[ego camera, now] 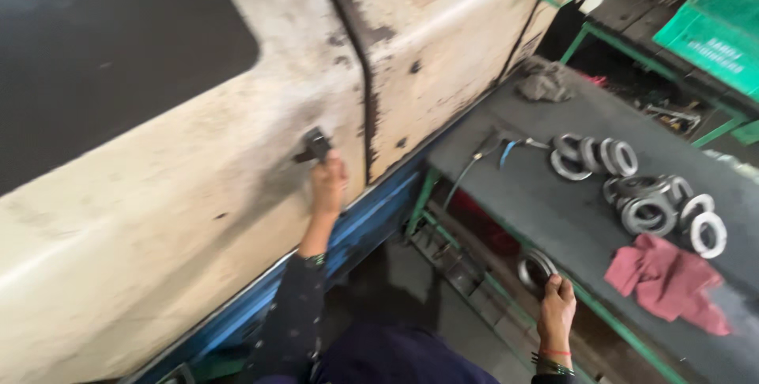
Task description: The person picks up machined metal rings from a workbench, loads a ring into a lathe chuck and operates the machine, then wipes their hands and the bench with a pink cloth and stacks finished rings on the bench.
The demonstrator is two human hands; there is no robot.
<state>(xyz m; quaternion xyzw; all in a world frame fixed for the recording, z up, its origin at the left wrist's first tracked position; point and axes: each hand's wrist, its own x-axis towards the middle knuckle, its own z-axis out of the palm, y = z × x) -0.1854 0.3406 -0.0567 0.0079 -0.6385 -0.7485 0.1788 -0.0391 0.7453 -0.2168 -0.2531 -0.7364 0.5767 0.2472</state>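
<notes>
Gripping the small dark handle (315, 147) on the worn cream machine door (198, 194), the left hand (328, 182) is stretched far forward with its fingers wrapped shut around the handle's lower end, close beside the dark seam where the door meets the next panel (443, 60). The right hand (556, 309) sits at the near edge of the grey tabletop (538, 186), its grip closed on a steel ring (536, 268) held upright just over that edge — thumb and fingers pinching the lower rim, as far as the blur lets one judge. Further along the tabletop, toward its right side, a cluster of similar rings (640, 198) lies partly stacked, partly leaning, with a red rag (668, 281) just beside them and a grey rag (545, 83) at the far corner. A thin hose with a blue fitting (506, 151) trails near the far edge. For working the door well, a straight, steady pull along its length seems wiser than a jerk — the arm is fully extended, so leverage looks poor. Keeping the ring pinched firmly and away from the tabletop's edge should prevent a knock or a drop.
</notes>
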